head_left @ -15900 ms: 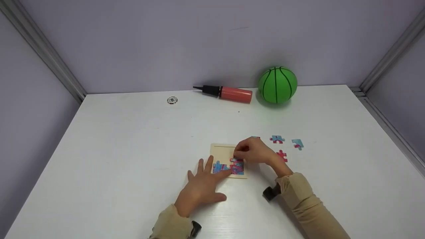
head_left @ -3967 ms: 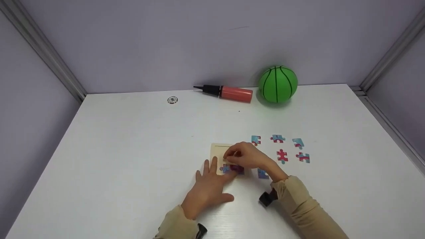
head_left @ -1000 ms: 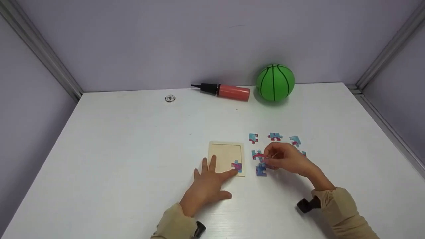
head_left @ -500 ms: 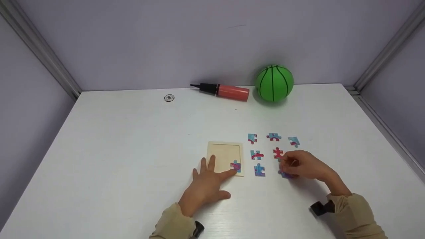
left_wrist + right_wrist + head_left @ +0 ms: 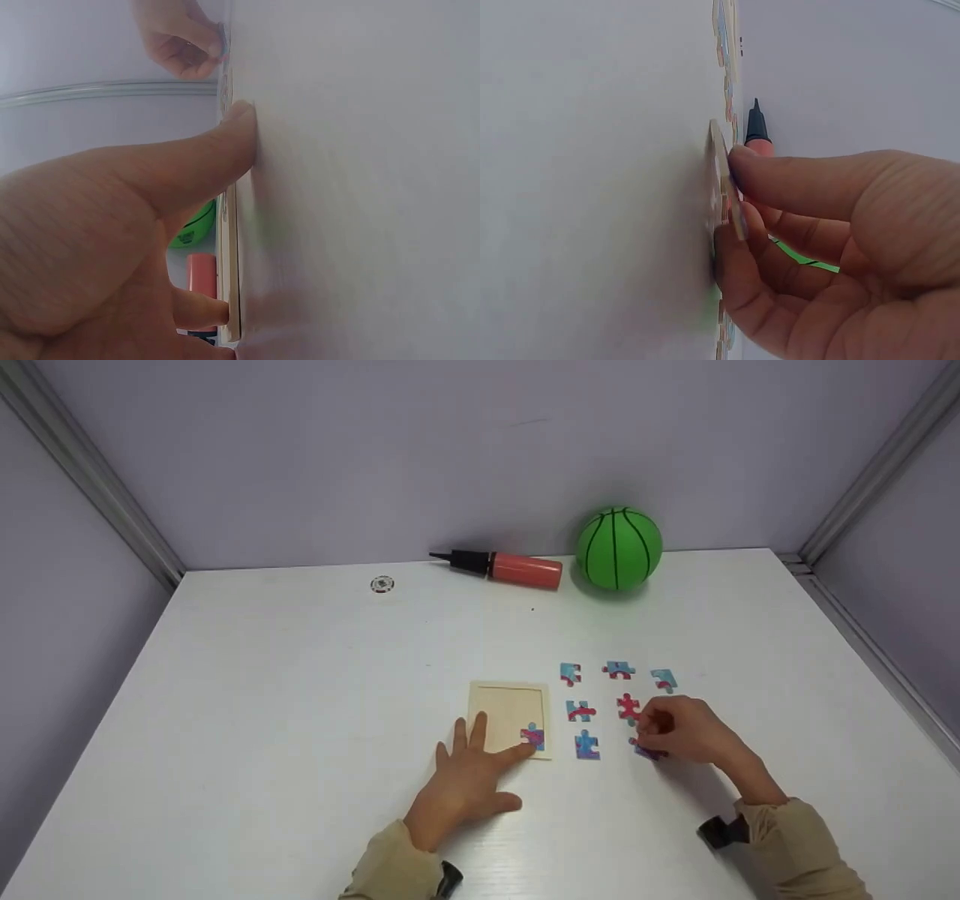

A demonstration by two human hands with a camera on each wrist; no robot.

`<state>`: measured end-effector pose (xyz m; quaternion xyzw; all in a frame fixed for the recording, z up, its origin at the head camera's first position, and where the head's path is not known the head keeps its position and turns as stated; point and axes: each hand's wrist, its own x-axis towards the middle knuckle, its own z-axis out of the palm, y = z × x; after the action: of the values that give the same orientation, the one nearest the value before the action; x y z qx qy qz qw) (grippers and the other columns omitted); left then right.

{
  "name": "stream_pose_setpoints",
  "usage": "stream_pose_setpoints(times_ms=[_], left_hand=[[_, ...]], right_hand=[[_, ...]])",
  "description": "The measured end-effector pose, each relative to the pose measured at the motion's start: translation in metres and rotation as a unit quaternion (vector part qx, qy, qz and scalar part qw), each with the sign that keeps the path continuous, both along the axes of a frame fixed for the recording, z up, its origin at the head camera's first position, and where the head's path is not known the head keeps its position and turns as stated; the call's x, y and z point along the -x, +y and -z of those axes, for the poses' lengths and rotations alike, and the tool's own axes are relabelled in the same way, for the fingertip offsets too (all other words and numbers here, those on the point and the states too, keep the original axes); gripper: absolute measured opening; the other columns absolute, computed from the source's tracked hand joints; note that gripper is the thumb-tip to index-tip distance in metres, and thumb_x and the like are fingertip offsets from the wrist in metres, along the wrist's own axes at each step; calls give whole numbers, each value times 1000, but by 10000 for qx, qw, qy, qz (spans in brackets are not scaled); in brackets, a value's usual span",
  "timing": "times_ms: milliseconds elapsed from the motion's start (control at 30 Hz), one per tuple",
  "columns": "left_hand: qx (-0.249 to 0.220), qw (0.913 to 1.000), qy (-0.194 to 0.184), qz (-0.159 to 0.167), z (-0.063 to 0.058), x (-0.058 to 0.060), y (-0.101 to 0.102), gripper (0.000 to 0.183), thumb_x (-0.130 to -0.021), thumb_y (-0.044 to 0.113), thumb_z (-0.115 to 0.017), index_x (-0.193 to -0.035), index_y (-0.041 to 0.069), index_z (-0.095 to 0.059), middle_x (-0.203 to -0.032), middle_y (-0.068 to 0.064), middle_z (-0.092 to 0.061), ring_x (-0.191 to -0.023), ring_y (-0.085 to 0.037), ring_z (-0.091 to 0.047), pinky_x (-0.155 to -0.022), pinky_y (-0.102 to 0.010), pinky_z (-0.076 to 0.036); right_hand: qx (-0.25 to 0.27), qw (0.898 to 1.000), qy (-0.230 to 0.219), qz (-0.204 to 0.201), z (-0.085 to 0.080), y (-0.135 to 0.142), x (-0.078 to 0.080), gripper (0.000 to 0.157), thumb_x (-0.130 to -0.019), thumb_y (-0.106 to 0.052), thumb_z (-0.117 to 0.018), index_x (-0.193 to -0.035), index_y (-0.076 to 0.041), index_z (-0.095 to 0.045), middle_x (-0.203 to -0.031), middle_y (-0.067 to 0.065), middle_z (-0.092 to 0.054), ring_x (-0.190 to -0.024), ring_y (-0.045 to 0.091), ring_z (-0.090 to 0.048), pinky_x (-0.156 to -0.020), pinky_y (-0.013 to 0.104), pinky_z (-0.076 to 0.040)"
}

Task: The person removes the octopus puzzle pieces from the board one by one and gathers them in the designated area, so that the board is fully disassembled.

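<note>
My left hand (image 5: 461, 784) lies spread over the lower left of a shallow wooden puzzle tray (image 5: 510, 685), its index fingertip touching a purple-blue jigsaw piece (image 5: 532, 735) in the lower right corner. Bare wood shows over the rest of the visible tray floor. To the right, my right hand (image 5: 686, 727) pinches a purple jigsaw piece (image 5: 646, 751) low at the table. In the right wrist view that jigsaw piece (image 5: 726, 180) stands tilted between thumb and fingers, one edge near the tabletop. The hand partly covers it in the head view.
Loose jigsaw pieces lie in rows right of the tray, among them a blue one (image 5: 587, 745), a red one (image 5: 628, 708) and a light-blue one (image 5: 570, 673). Farther back are a red-black hand pump (image 5: 525, 571), a green ball (image 5: 619, 549) and a round chip-like disc (image 5: 382, 584).
Several pieces have left the tray since the oldest frame and lie on the table. Over the last second my right hand moved right with the purple piece; my left hand stayed nearly still.
</note>
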<state>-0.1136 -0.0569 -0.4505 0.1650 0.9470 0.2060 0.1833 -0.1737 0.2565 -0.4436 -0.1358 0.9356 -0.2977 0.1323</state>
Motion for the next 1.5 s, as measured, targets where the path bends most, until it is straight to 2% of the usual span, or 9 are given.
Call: stream_pose_setpoints(times_ms=[267,433,533,667,800,900,1167,1333,1500], left_hand=[[-83,9999,77,-40,-1,-1,-1,64,-82,37,-74,-140,37,-48,-155,-27,-12,-139,-54,-6,-102,-72,-18],[-252,9995,80,-195,0,-3,3,71,-80,35,-76,-144,34,-43,-156,-24,-12,-139,-53,-9,-101,-71,-20],[-222,9994,118,-247,-1,-5,4,78,-79,36,-77,-147,28,-39,-156,-24,-11,-139,-51,-13,-100,-70,-24],[-79,9995,256,-144,-2,-5,1,81,-78,37,-77,-147,22,-39,-156,-25,-11,-138,-49,-18,-99,-67,-29],[84,9993,349,-72,-3,-1,-4,79,-78,39,-77,-146,23,-41,-155,-25,-13,-138,-50,-20,-99,-66,-30],[159,9994,269,-112,-4,2,-9,80,-77,40,-77,-146,25,-41,-156,-25,-12,-138,-51,-17,-99,-68,-27],[322,9992,-17,-215,-4,6,-19,88,-73,47,-78,-148,28,-37,-155,-28,-9,-140,-51,-10,-99,-70,-24],[423,9988,-42,-248,-4,8,-22,89,-72,51,-78,-148,28,-37,-155,-28,-10,-140,-50,-8,-99,-72,-22],[383,9988,-101,-281,-6,8,-22,89,-73,50,-78,-149,28,-37,-155,-28,-9,-141,-50,-6,-99,-73,-20]], right_hand=[[-50,9999,26,-87,3,0,2,10,-84,-11,-72,-86,-8,-63,-74,0,-56,-69,16,-50,-58,27,-45],[5,9998,195,-83,-1,-4,5,6,-87,-12,-68,-87,-8,-63,-74,-1,-55,-68,16,-49,-58,27,-43],[203,9990,306,-253,-3,-16,7,5,-87,-12,-68,-86,-8,-64,-73,-1,-55,-66,15,-48,-57,26,-42],[363,9977,309,-485,-2,-41,12,8,-87,-16,-70,-88,-10,-65,-73,-1,-55,-68,15,-48,-59,27,-41],[417,9971,123,-632,-1,-65,17,9,-87,-19,-71,-90,-11,-66,-75,-2,-54,-70,15,-49,-60,26,-42],[527,9950,38,-843,1,-80,22,8,-88,-18,-70,-89,-11,-67,-73,-2,-54,-68,14,-48,-60,25,-42],[703,9861,220,-1487,1,-112,28,9,-87,-16,-69,-90,-8,-68,-77,-3,-59,-69,12,-52,-65,27,-46],[625,9867,-52,-1499,0,-123,27,8,-86,-13,-70,-91,-7,-68,-77,-1,-58,-71,14,-52,-67,28,-46],[375,9853,-27,-1668,3,-124,25,12,-83,-10,-73,-92,-6,-67,-79,0,-58,-73,15,-50,-67,29,-45]])
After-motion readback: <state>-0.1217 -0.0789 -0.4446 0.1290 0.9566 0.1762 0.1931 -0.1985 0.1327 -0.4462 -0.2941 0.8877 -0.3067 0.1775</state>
